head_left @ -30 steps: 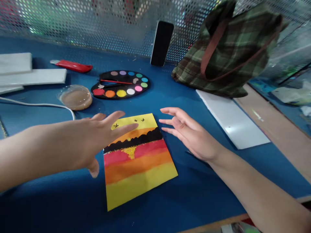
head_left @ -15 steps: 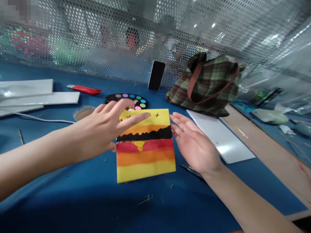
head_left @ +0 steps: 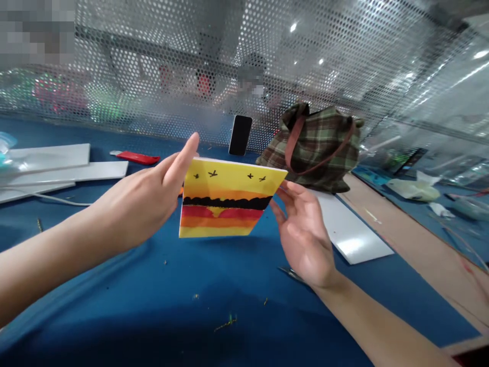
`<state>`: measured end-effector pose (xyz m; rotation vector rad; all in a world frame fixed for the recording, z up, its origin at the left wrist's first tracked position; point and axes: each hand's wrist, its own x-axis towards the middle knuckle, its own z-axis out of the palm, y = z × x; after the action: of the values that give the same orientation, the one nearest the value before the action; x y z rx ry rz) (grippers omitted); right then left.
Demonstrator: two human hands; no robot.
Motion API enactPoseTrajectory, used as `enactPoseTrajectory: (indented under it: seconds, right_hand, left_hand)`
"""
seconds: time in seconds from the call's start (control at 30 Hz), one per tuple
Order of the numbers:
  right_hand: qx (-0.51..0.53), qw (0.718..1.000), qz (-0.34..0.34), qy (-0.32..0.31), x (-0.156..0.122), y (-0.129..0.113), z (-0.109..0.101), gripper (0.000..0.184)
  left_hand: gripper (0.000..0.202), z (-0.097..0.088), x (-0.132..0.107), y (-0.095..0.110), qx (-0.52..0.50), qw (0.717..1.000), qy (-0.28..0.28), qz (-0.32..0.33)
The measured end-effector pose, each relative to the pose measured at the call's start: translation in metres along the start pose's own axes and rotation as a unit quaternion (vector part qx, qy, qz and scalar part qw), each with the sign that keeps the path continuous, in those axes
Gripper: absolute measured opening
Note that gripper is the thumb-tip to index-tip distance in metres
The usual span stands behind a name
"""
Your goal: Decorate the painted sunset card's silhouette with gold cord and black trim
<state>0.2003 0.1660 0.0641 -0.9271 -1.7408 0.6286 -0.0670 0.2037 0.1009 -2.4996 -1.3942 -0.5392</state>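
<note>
A square sunset painting (head_left: pixel 228 216) with yellow, orange and red bands, a black treeline and small black birds is tilted above the blue table. Along its left edge, my left hand (head_left: pixel 153 191) grips it, thumb pointing up and the other fingers partly hidden. On the opposite side, my right hand (head_left: pixel 305 232) holds the right edge with bent fingers partly behind the panel, palm turned up. A dark pointed tool (head_left: pixel 290 273) lies on the table beside my right wrist.
A phone (head_left: pixel 240 135) leans against the perforated metal screen, with a plaid bag (head_left: pixel 324 148) to its right. White boards (head_left: pixel 64 173) and a red-handled cutter (head_left: pixel 137 157) lie at left. A white panel (head_left: pixel 349 232) rests at right. Small gold scraps (head_left: pixel 226 324) dot the blue table (head_left: pixel 183 326).
The painting has been raised and tipped, its top edge now showing. My left hand has shifted from over its top to its left edge; my right fingers have closed in on the right edge.
</note>
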Motion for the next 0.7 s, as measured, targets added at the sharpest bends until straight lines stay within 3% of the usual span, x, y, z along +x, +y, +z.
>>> enactPoseTrajectory:
  seconds: [0.13,0.23,0.33,0.43,0.5,0.7]
  right_hand:
    - [0.004,1.000,-0.016,-0.020,0.000,0.000,0.000,0.048]
    - [-0.018,0.999,-0.016,-0.023,0.001,-0.001,-0.002,0.054]
    - [-0.007,0.999,0.002,-0.034,0.002,-0.001,-0.006,0.060]
    - [0.041,0.997,0.024,-0.054,0.003,0.000,-0.008,0.061]
    - [0.053,0.996,0.045,-0.062,0.003,0.002,-0.009,0.063]
    - [0.086,0.992,0.075,-0.046,0.006,0.005,-0.010,0.061]
  left_hand:
    - [0.077,0.004,0.000,-0.003,-0.075,0.996,0.039,0.042]
    - [0.072,0.004,0.003,-0.002,-0.213,0.977,0.018,0.021]
    - [0.066,0.004,0.007,-0.001,-0.358,0.933,0.010,-0.039]
    - [0.057,0.008,0.012,-0.003,-0.490,0.862,-0.015,-0.129]
    - [0.048,0.011,0.014,-0.005,-0.539,0.827,-0.039,-0.156]
    - [0.029,0.015,0.019,-0.011,-0.582,0.790,-0.049,-0.187]
